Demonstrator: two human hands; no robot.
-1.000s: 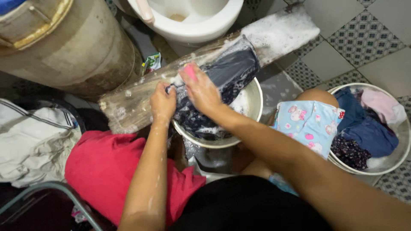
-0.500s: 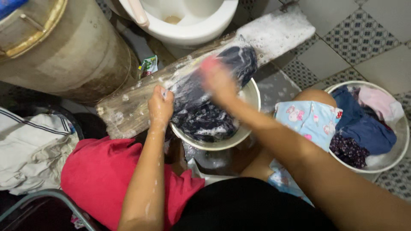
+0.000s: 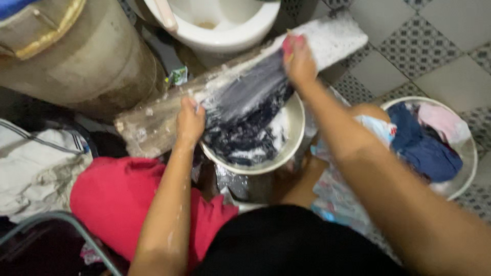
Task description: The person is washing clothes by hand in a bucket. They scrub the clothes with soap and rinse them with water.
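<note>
While the left hand [image 3: 190, 121] clamps the near end of the dark soapy garment [image 3: 245, 110] against the wooden washboard plank [image 3: 153, 125], the right hand [image 3: 299, 59] sits at the far end of the cloth, closed around a small pink scrubbing brush [image 3: 287, 47] of which only a sliver shows. From the head camera, the one view there is, the garment lies stretched along the plank, its upper part flat and foamy on the wood, its lower part drooping into the metal basin [image 3: 295, 134] just beneath, where suds have gathered. The plank slants from beside the big drum [image 3: 87, 66] up to the tiled floor [image 3: 440, 41] near the white toilet bowl [image 3: 225, 25].

To do this well, I would judge that the anchoring grip matters most: the cloth should be pinned tight so that each stroke runs over taut fabric and does not bunch it. The brush looks best pressed flat and run the length of the plank. Hanging folds in the basin want lifting up in turn, or they go unscrubbed.

Off to the person's right a second basin [image 3: 473, 158] holds blue and pink clothes; a red cloth [image 3: 120, 204] and a pale heap of laundry [image 3: 36, 168] lie on the left
</note>
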